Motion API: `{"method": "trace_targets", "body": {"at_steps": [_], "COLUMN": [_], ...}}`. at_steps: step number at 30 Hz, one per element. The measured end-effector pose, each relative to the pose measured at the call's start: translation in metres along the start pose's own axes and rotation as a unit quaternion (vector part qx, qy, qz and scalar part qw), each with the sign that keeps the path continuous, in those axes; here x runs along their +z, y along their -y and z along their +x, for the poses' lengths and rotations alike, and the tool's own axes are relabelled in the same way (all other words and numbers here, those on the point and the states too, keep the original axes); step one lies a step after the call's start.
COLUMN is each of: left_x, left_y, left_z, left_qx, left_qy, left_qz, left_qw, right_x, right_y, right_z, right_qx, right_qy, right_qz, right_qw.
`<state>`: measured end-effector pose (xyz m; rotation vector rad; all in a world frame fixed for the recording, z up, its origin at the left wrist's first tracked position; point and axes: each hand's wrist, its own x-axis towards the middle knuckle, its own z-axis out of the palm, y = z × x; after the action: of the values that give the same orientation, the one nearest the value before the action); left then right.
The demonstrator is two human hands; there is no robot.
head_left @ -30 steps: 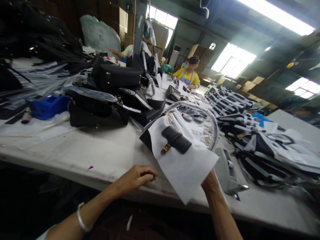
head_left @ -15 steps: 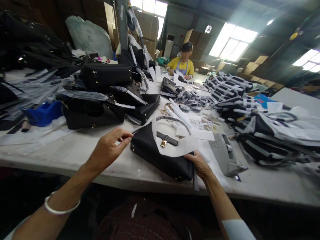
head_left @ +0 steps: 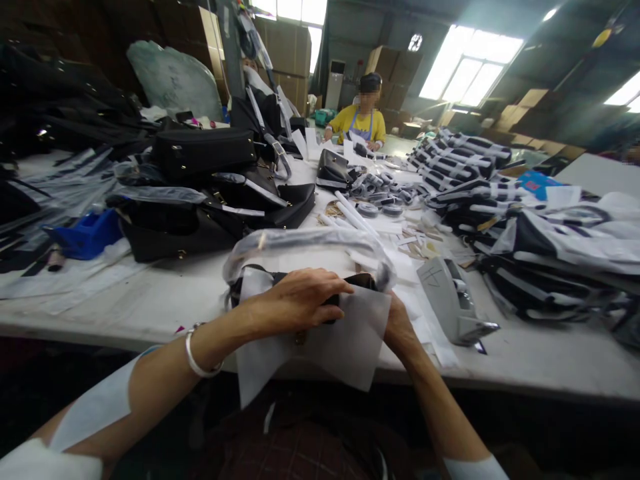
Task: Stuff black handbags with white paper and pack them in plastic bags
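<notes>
A black handbag (head_left: 361,281) stands at the table's front edge, mostly hidden by a thin white sheet (head_left: 356,343) that hangs down its front. Its handle (head_left: 307,241), wrapped in clear plastic, arches up behind. My left hand (head_left: 311,297) reaches across the top of the bag with fingers bent, closed on its upper front part above the gold clasp (head_left: 300,338), which shows dimly. At the bag's right side, my right hand (head_left: 397,325) grips it, its fingertips hidden behind the sheet.
Black handbags (head_left: 200,150) are piled on the left beside a blue tape dispenser (head_left: 87,233). A grey device (head_left: 450,300) stands close on the right, before a stack of wrapped bags (head_left: 540,293). Across the table sits a person in yellow (head_left: 367,123).
The handbag has been turned and stood up, and the white sheet now drapes over its front. My left hand has moved right, from the bag's left corner onto its top.
</notes>
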<state>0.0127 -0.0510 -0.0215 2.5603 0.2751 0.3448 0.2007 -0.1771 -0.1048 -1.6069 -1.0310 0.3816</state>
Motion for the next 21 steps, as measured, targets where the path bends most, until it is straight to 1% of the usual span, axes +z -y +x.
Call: {"method": "trace_targets", "body": {"at_steps": [1, 3, 5, 9, 11, 12, 14, 16, 18, 21], "left_x": [0.004, 0.011, 0.014, 0.018, 0.021, 0.023, 0.026, 0.029, 0.030, 0.034], "left_y": [0.002, 0.003, 0.002, -0.001, 0.002, 0.005, 0.011, 0.015, 0.014, 0.006], "left_z": [0.003, 0.011, 0.021, 0.034, 0.037, 0.038, 0.040, 0.042, 0.043, 0.044], "left_qx": [0.014, 0.009, -0.001, 0.029, 0.031, 0.023, -0.018, -0.080, -0.130, -0.172], "left_qy": [0.007, -0.004, -0.011, 0.021, 0.008, -0.012, -0.065, -0.098, -0.096, -0.082], "left_qz": [0.029, 0.077, 0.097, 0.103, 0.078, 0.057, 0.013, -0.012, -0.010, 0.037], "left_qw": [0.999, 0.997, 0.995, 0.994, 0.996, 0.998, 0.998, 0.992, 0.987, 0.981], "right_x": [-0.001, -0.003, -0.005, -0.008, -0.007, -0.006, -0.004, -0.002, -0.004, -0.020], "right_y": [0.000, 0.000, 0.001, 0.002, 0.001, -0.001, -0.005, -0.009, -0.011, -0.007], "right_z": [0.000, 0.001, 0.002, 0.003, 0.003, 0.003, 0.003, 0.004, 0.005, 0.003], "right_qx": [-0.007, -0.020, -0.021, -0.002, 0.009, 0.014, 0.022, 0.026, 0.027, 0.030], "right_qy": [0.028, 0.068, 0.076, 0.084, 0.087, 0.090, 0.097, 0.093, 0.101, 0.145], "right_qz": [-0.006, -0.012, -0.009, 0.007, 0.027, 0.039, 0.057, 0.064, 0.063, 0.097], "right_qw": [1.000, 0.997, 0.997, 0.996, 0.996, 0.995, 0.993, 0.993, 0.992, 0.984]}}
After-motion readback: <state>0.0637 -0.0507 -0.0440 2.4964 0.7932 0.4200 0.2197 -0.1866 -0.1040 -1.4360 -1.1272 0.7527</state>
